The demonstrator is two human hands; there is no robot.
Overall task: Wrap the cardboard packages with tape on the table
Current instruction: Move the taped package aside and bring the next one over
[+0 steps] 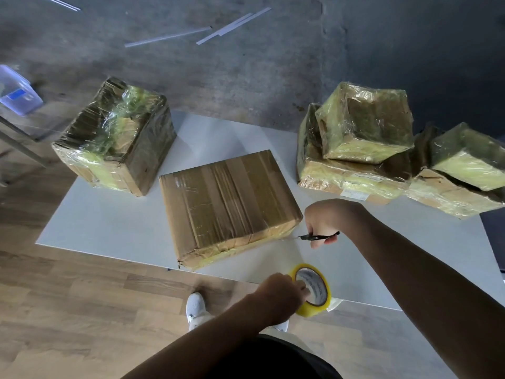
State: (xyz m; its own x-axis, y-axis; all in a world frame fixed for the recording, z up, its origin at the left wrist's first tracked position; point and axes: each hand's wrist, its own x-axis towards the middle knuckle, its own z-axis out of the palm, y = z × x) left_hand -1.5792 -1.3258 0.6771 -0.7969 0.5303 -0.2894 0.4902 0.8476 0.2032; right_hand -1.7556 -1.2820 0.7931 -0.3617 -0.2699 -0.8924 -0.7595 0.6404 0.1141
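Scissors (318, 237) gripped in right hand (323, 221), tips just beside flat cardboard package (229, 206); tape roll (320, 290) held by left hand (281, 294), fingers (300, 287) curled into core.

I see a white table (109, 222) with a flat brown cardboard package (226, 206) lying in its middle and a taller tape-wrapped box (117, 135) on its far left corner. On the right lie a flat wrapped package (349, 177) and, just beside it, an end package (451, 199). A yellow tape roll (314, 289) is at the near edge, though I can't tell whether it rests on the surface.
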